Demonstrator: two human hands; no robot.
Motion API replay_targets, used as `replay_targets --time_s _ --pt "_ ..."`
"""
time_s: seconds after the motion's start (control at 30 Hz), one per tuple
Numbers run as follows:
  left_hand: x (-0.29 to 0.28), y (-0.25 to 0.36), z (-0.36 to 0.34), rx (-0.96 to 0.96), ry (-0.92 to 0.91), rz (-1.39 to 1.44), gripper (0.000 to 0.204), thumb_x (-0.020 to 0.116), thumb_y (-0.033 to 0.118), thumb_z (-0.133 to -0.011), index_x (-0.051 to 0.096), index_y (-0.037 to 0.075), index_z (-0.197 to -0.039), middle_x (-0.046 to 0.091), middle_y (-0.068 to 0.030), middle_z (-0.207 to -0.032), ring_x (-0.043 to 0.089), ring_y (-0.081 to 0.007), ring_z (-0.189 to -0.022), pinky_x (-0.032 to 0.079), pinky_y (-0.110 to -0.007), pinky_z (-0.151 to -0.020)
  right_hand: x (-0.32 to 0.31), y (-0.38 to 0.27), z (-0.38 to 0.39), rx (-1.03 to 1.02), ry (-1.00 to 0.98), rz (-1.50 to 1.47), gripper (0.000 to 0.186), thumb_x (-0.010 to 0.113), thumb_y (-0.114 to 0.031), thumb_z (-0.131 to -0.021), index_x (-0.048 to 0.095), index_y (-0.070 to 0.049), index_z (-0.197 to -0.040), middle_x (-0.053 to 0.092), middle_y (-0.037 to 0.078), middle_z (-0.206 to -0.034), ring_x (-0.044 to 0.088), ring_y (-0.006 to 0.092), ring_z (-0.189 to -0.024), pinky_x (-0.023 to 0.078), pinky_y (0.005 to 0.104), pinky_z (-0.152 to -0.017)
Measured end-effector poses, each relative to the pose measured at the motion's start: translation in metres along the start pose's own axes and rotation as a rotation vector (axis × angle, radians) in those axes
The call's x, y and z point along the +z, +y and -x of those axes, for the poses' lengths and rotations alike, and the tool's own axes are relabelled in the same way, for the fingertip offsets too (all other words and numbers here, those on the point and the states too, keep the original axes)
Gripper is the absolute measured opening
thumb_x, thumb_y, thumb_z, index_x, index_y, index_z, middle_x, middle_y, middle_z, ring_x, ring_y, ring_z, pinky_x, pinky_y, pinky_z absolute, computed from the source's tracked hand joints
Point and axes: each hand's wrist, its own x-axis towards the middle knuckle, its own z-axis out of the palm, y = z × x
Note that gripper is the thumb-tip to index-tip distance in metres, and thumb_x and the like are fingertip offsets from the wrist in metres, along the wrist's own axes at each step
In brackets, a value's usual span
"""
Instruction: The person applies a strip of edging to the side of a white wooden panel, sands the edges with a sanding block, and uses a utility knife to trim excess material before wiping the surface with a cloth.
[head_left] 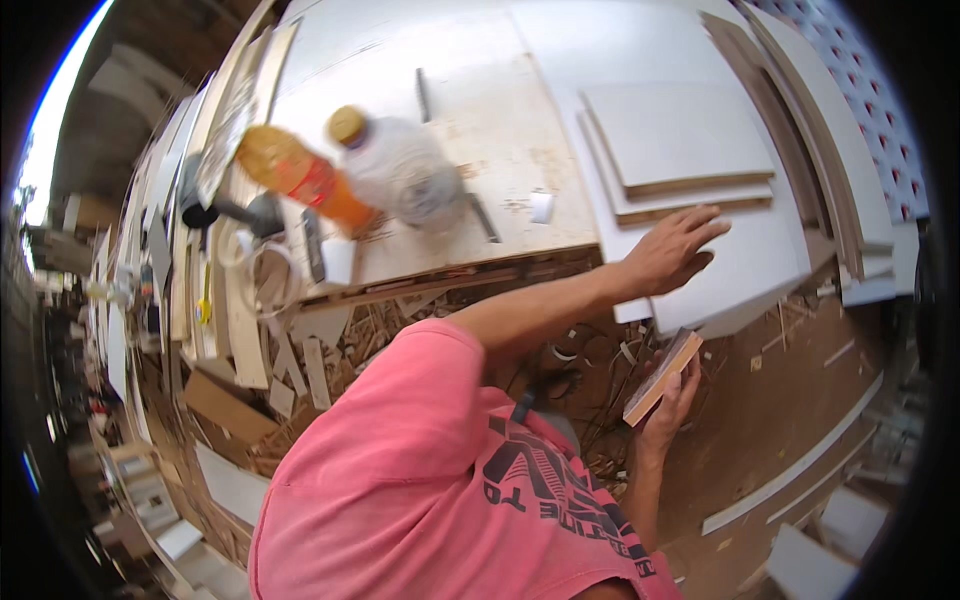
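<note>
My left hand reaches across over a white panel, palm down with fingers stretched out and nothing in them. Its fingertips are close to the near edge of two stacked white boards with brown edges; whether they touch is hard to tell. Lower down, off the table's edge, my right hand grips a rectangular wooden block. The block is tilted, with a light brown narrow face and a darker broad side. My right fingers wrap its lower side and are partly hidden by it.
On the worktable, left of my arm, stand an orange drink bottle and a large clear jug with a yellow cap. Tape rolls lie at its left corner. Long boards lean at right. Wood scraps and cables litter the floor.
</note>
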Motion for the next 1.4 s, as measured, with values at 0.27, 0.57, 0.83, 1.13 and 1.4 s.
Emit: replay_targets --time_s 0.27,0.57,0.83,1.13,1.4 --pt "-0.224 0.029 0.296 -0.652 0.355 -0.227 0.012 0.057 0.015 -0.093 0.06 0.006 -0.1 0.061 -0.0132 -0.098 0.058 -0.0327 -0.095 0.046 -0.042 -0.085 0.202 -0.001 -0.115 -0.398 -0.433 0.801 0.059 0.067 -0.036 -0.087 0.051 -0.002 -0.132 0.047 0.021 -0.132 0.045 0.0332 -0.124 0.034 0.0395 -0.106" --pt "-0.356 -0.036 0.347 -0.944 0.482 -0.887 0.046 0.062 0.031 -0.088 0.053 0.003 -0.123 0.054 -0.0197 -0.122 0.049 -0.0371 -0.114 0.038 -0.046 -0.099 0.289 0.055 -0.204 -0.69 -0.351 1.106 0.058 0.071 -0.041 -0.081 0.058 -0.009 -0.128 0.047 0.031 -0.131 0.041 0.0449 -0.124 0.033 0.0511 -0.105" --pt "-0.399 -0.094 0.353 -1.008 0.332 -0.847 0.055 0.063 0.018 -0.08 0.051 -0.001 -0.13 0.058 -0.029 -0.117 0.054 -0.0443 -0.107 0.041 -0.049 -0.096 0.256 0.029 -0.094 -0.574 -0.307 0.818 0.047 0.063 -0.032 -0.088 0.057 -0.004 -0.126 0.053 0.019 -0.122 0.049 0.0329 -0.116 0.037 0.0431 -0.103" --pt "-0.409 -0.085 0.327 -1.196 0.095 -0.806 0.052 0.051 0.013 -0.09 0.037 -0.001 -0.138 0.053 -0.0295 -0.128 0.051 -0.0459 -0.118 0.041 -0.049 -0.098 0.156 0.037 0.039 -0.006 -0.165 0.479 0.04 0.06 -0.026 -0.091 0.057 -0.007 -0.126 0.057 0.014 -0.104 0.06 0.025 -0.087 0.049 0.0349 -0.079" --pt "-0.431 -0.079 0.401 -1.125 0.576 -0.345 0.05 0.045 0.0 -0.089 0.037 0.0 -0.138 0.061 -0.0163 -0.103 0.061 -0.0248 -0.085 0.049 -0.033 -0.075 0.142 0.042 0.044 -0.061 -0.361 0.394 0.038 0.058 -0.028 -0.092 0.058 -0.008 -0.124 0.059 0.014 -0.1 0.061 0.0285 -0.089 0.049 0.0369 -0.079"
